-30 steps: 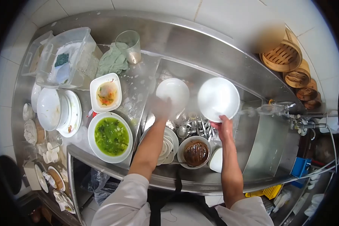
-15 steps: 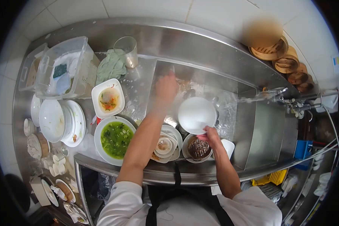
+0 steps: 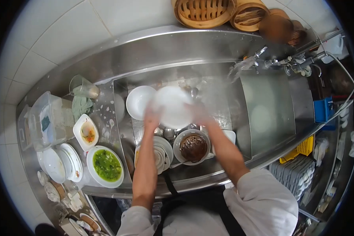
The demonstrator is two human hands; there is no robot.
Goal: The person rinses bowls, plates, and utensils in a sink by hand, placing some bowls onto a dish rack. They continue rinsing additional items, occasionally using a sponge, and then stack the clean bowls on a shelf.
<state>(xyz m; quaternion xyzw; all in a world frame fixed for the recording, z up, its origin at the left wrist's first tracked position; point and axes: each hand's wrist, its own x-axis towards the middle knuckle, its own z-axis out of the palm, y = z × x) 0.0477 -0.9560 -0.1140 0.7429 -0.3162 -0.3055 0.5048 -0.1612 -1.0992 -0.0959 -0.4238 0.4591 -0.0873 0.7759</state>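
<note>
A white bowl (image 3: 173, 104), smeared by motion, is held over the left sink basin (image 3: 224, 102) between my two hands. My left hand (image 3: 152, 117) grips its left edge, and my right hand (image 3: 199, 113) is at the right edge with fingers reaching onto it; both are blurred. Just left of it, a second white bowl (image 3: 139, 103) sits in the basin. Nearer my body are stacked white dishes (image 3: 167, 147) and a bowl of dark brown contents (image 3: 193, 148). Metal pieces (image 3: 169, 133), partly hidden, lie behind these.
A tap (image 3: 255, 59) runs water at the back right, beside a water-filled basin (image 3: 267, 106). On the left counter stand a bowl of green soup (image 3: 106, 165), a square dish with leftovers (image 3: 86, 133), stacked plates (image 3: 69, 161) and a plastic tub (image 3: 61, 114). Bamboo steamers (image 3: 204, 11) line the back ledge.
My left hand has come from deep in the basin to the bowl my right hand was holding. The bowl has moved up and away from the brown-filled bowl. The camera view has shifted right.
</note>
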